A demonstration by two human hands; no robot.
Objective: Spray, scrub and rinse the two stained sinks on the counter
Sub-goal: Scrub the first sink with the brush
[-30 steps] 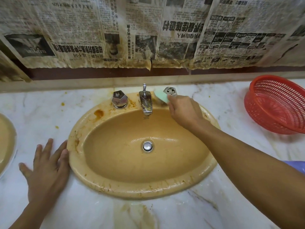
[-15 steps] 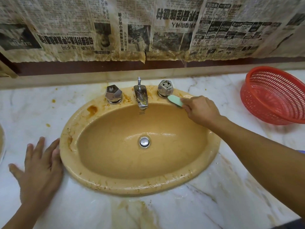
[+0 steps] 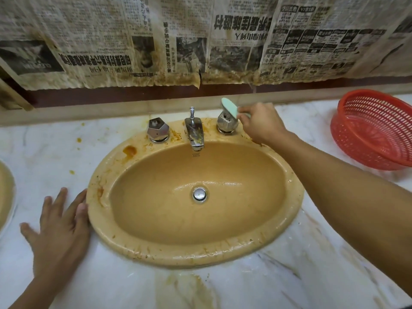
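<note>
Right hand [image 3: 259,122] gripping a green brush [image 3: 229,108] on the right tap handle [image 3: 227,122], left hand [image 3: 59,230] spread flat on the bench [image 3: 289,275], thumb touching the stained sink [image 3: 196,253]

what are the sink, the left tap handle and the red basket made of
Sink: probably glazed ceramic, glossy tan with soft wet highlights. Left handle: likely chromed metal, faceted and mirror-bright. Basket: looks like moulded plastic, uniform red with a slotted mesh wall.
</note>
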